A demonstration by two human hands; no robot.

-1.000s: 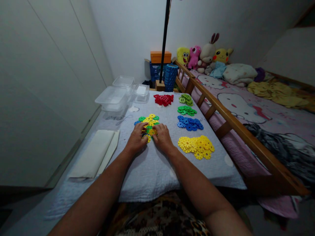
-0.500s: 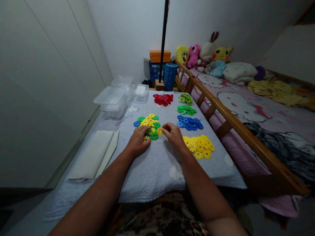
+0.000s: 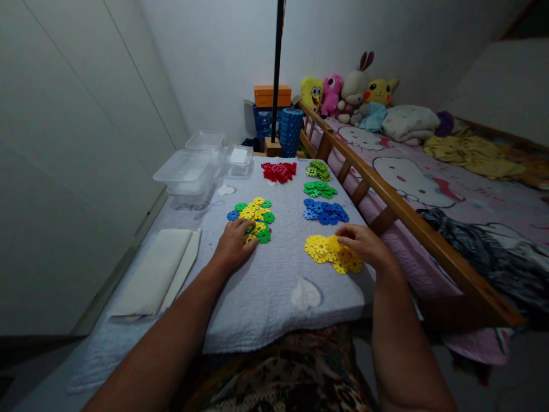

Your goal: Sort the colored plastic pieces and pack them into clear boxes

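My right hand [image 3: 362, 243] pinches a yellow snowflake disc [image 3: 334, 244] over the pile of yellow snowflake discs [image 3: 317, 248] at the right front. Over a mixed cluster of yellow, green and blue discs [image 3: 254, 214] lies my left hand [image 3: 235, 239], fingers and thumb apart, covering its near left part. Behind the yellow pile are heaps of blue discs [image 3: 326, 212], green discs [image 3: 319, 189] and light green discs [image 3: 318, 170]. A heap of red discs [image 3: 278, 171] sits at the far middle.
Clear plastic containers [image 3: 186, 169] stand at the back left. A folded cream cloth or bag [image 3: 154, 274] lies at the left edge of the cloth-covered table [image 3: 274, 303]. The wooden bed rail [image 3: 386, 200] runs along the right. A black pole [image 3: 277, 74] rises behind the table.
My right hand has moved right from the mixed cluster to the yellow pile; the yellow disc it held there is gone from its fingers' former place. My left hand stays by the cluster.
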